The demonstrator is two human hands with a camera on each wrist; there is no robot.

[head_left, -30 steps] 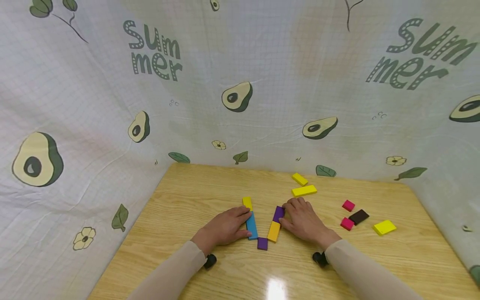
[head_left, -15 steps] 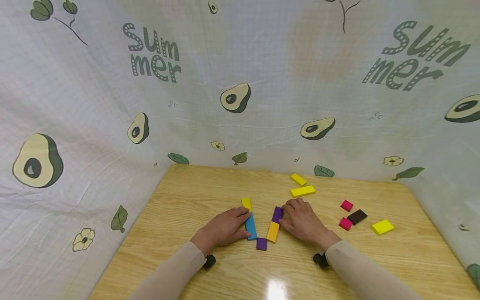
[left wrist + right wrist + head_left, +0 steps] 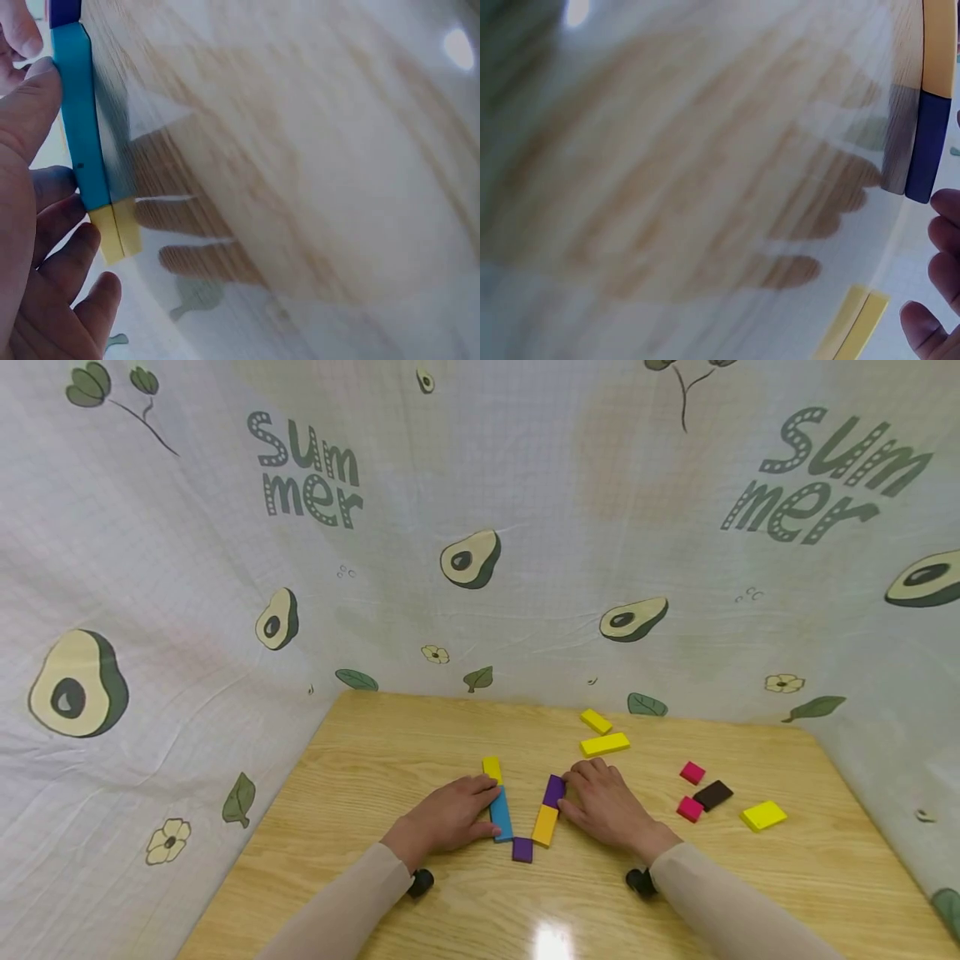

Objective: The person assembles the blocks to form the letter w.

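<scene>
We see a makeshift tabletop booth: avocado-print cloth (image 3: pixel 480 527) curtains a wooden table (image 3: pixel 360 760) from nine to three o'clock.

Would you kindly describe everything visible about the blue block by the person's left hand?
The blue block is a flat, matte, painted oblong, likely wood. It lies flat on the wooden table, its long axis running away from the person. A small yellow block meets its far end, and a purple square sits by its near end. The left hand touches its left side.
</scene>
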